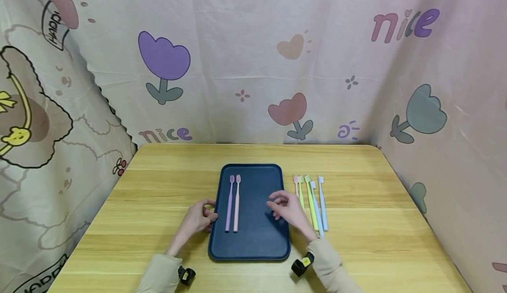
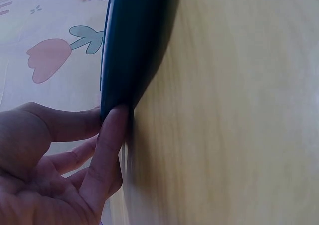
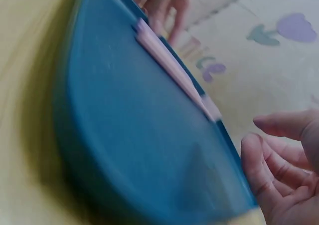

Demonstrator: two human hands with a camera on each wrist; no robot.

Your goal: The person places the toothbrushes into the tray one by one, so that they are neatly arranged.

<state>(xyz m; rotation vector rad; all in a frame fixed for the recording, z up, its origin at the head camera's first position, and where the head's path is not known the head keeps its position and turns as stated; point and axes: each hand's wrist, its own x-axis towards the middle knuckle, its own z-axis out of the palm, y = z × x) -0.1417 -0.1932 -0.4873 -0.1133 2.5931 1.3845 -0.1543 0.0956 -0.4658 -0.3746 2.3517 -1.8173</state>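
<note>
Cloth (image 1: pixel 225 29) reads "nice" (image 1: pixel 405 25) twice; "HAPPY" (image 1: pixel 54 27) at left.

Two toothbrushes (image 1: pixel 236 205) on tray (image 1: pixel 255 240) — five others (image 1: pixel 311 203) rightward

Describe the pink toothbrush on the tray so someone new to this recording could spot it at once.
On the wood-grained table, find the dark blue tray. In the head view, the tray's left half holds a pink toothbrush just right of a purple toothbrush. Colour separates it from that neighbour; lying on the tray separates it from the other pink brush, off to the right.
</note>
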